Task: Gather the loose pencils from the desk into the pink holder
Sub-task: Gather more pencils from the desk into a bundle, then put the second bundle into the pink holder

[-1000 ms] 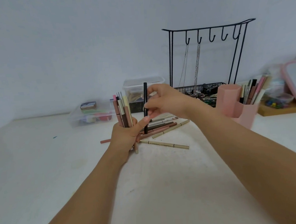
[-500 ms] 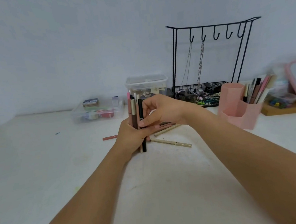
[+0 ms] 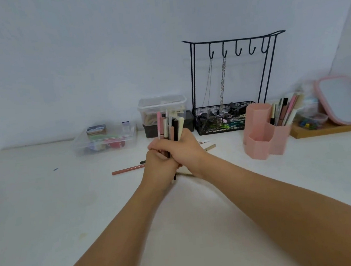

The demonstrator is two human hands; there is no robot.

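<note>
A bundle of pencils in pink, cream, brown and black stands upright, clasped by both hands over the middle of the white desk. My left hand grips its lower part and my right hand wraps it from the right. A loose pink pencil lies on the desk to the left of my hands. A beige pencil and others lie behind my hands, mostly hidden. The pink holder, with several pencils in its back compartment, stands to the right.
A clear flat box sits at the back left, a lidded tub behind my hands. A black wire hook stand with chains and a basket stands beside the holder. A pink-rimmed mirror on a wooden tray is at the far right.
My right hand has put the black pencil into the bundle and closed around it together with the left hand. The view has shifted slightly to the left.
</note>
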